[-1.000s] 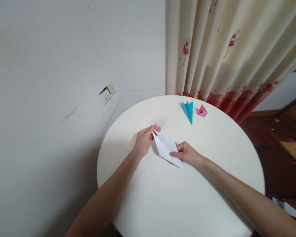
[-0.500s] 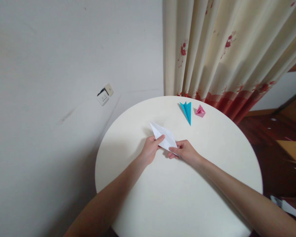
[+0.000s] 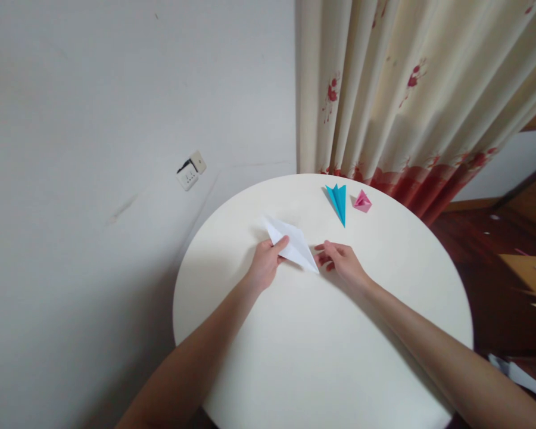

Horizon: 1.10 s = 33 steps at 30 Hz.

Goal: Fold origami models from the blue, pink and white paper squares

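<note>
A folded sheet of white paper (image 3: 295,243), pointed at both ends, slants over the middle of the round table. My left hand (image 3: 267,260) grips its near left edge, thumb on top and fingers underneath. Just right of the paper, my right hand (image 3: 338,260) is apart from it, fingers loosely curled and spread with nothing in them. Farther back lie a blue paper plane (image 3: 338,202) and, to its right, a small pink folded paper piece (image 3: 362,202).
The white round table (image 3: 330,357) stands close to a grey-white wall (image 3: 116,107) with a socket (image 3: 188,177). Behind it hangs a cream curtain (image 3: 375,101) with red patterns. A wooden item with papers (image 3: 529,277) is at the far right.
My right hand has let go of the paper's right end and drawn away to the right. My left hand has shifted slightly left with the paper.
</note>
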Available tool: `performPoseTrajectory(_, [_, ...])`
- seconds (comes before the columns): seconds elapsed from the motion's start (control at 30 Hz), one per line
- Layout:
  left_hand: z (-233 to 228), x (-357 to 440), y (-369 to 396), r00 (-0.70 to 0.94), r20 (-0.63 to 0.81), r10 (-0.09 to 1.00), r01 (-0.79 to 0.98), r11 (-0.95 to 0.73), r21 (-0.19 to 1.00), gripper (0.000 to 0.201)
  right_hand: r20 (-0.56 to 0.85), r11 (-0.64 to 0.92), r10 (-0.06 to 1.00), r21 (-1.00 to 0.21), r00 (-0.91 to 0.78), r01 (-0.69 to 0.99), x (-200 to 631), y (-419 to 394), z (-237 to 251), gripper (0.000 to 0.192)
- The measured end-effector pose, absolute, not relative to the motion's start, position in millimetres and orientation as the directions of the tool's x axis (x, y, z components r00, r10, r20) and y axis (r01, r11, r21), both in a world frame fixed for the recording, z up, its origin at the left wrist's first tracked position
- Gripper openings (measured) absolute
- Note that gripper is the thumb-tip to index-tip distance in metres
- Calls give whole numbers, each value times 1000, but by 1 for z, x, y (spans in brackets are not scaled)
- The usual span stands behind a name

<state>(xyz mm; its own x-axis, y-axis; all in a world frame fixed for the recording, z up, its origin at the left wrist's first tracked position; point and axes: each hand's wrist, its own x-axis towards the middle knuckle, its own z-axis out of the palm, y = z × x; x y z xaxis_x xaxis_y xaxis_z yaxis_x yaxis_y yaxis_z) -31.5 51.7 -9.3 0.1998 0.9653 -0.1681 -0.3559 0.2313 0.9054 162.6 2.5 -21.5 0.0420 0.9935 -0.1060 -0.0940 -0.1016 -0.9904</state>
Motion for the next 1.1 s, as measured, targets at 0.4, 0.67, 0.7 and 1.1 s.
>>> performPoseTrajectory(0.4, [-16, -18, 34, 359, -117, 926, -87, 158, 984, 39, 6, 15, 994, -996, 114, -83, 158, 1, -29, 42])
performPoseTrajectory(0.67, [-15, -20, 35, 426, -126, 896, -5, 142, 990, 39, -5, 4, 998, -992, 65, -123, 158, 2, -32, 41])
performPoseTrajectory(0.7, [-15, -19, 35, 440, -126, 889, 12, 134, 991, 39, -9, 0, 998, -991, 64, -135, 158, 2, -32, 41])
performPoseTrajectory(1.1, [-20, -16, 32, 391, -75, 918, -80, 115, 990, 36, -79, -90, 995, -979, -67, -182, 152, -2, -34, 37])
